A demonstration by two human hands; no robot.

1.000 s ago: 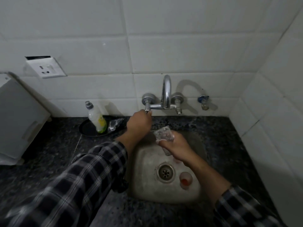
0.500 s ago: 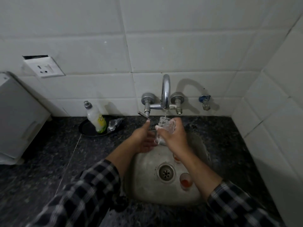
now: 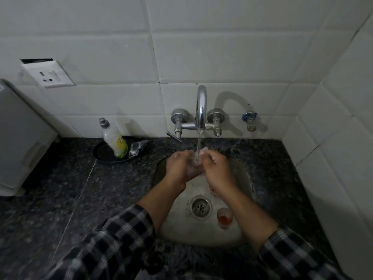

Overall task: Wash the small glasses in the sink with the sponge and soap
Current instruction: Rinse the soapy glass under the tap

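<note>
White tiling backs a dark speckled worktop [image 3: 60, 199], and the count is taken from the left. One soap bottle [image 3: 114, 138] is seen standing in one black dish [image 3: 102, 156] by the worktop's back edge, with one crumpled scrubber [image 3: 138, 147], judged to be the sponge, laid on the dish's right rim, untouched. Centre now: one tap [image 3: 200, 110] is running, and one small glass [image 3: 194, 165] is held right under the stream, above the back of the sink [image 3: 177, 229]. It is clasped between the left hand [image 3: 178, 168] and the right hand [image 3: 217, 170], fingers of both curled round it. A wetting or rinsing step is judged to be in hand; no lather can be made out. One second glass [image 3: 224, 217], red dregs inside, is stood upright just right of the drain [image 3: 200, 207]. Two glasses are counted for certain; a reddish patch under the right wrist cannot be told. Next, soap and scrubber would need fetching, so one hand must be freed while the slippery glass is kept firm.
</note>
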